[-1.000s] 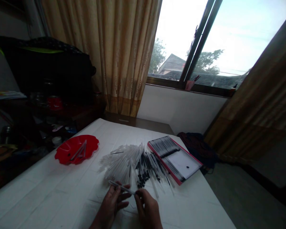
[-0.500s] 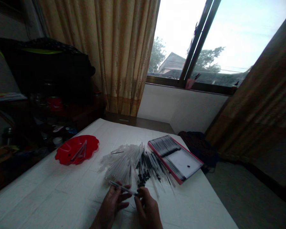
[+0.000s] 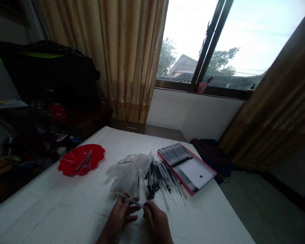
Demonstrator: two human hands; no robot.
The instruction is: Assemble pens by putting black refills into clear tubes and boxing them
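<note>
Near the front of the table, my left hand (image 3: 117,216) pinches a slim pen (image 3: 134,202) between thumb and fingers, its other fingers partly spread. The closed fingers of my right hand (image 3: 157,218) grip the pen's right end and hide that tip. The pen slants down to the right. Just beyond my hands lies a fanned heap of clear pen barrels (image 3: 125,173). Against its right side are dark refills and black caps (image 3: 152,189). To the right, a red-edged box (image 3: 191,194) holds rows of black-tipped pens at its far end and near side.
A red scalloped dish (image 3: 66,161) with a few clear tubes stands at the left of the white-covered table (image 3: 53,203). A small black piece (image 3: 201,176) lies in the box. Dark cloth (image 3: 210,154) is heaped beyond the right edge. A cluttered shelf (image 3: 73,123) stands left.
My right hand has shifted slightly left along the pen, and its fingers have closed further round the end. My left hand keeps its hold. The view has moved very slightly.
</note>
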